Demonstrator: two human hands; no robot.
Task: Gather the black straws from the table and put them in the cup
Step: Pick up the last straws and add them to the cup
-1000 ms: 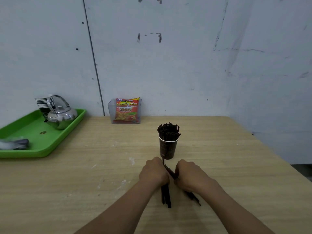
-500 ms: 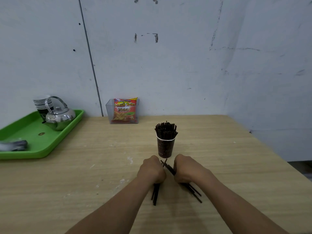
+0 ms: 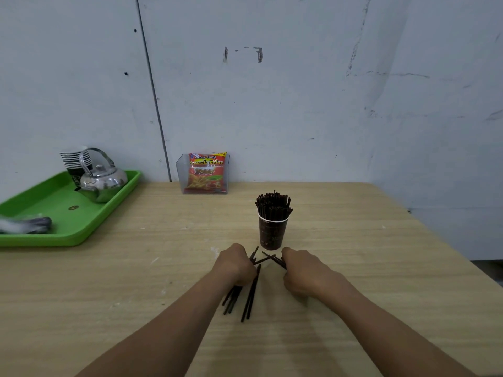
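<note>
A dark paper cup [image 3: 272,233] stands on the wooden table [image 3: 381,268], packed with upright black straws [image 3: 273,204]. Just in front of it, my left hand [image 3: 235,263] is closed around a bundle of loose black straws [image 3: 250,297] whose ends fan out toward me on the tabletop. My right hand [image 3: 302,269] is closed on a few more black straws [image 3: 276,260] that poke out toward the left hand. The two bundles cross between my hands, near the cup's base.
A green tray [image 3: 65,229] at the left holds a steel kettle [image 3: 102,180], a stack of paper cups [image 3: 74,161] and a blurred grey object [image 3: 25,224]. A clear box with a snack bag [image 3: 205,174] stands against the wall. The table's right edge runs diagonally.
The straws in my left hand have swung their ends leftward and spread out. The right-hand straws that trailed toward me are now hidden under the hand. Both hands stay closed in front of the cup.
</note>
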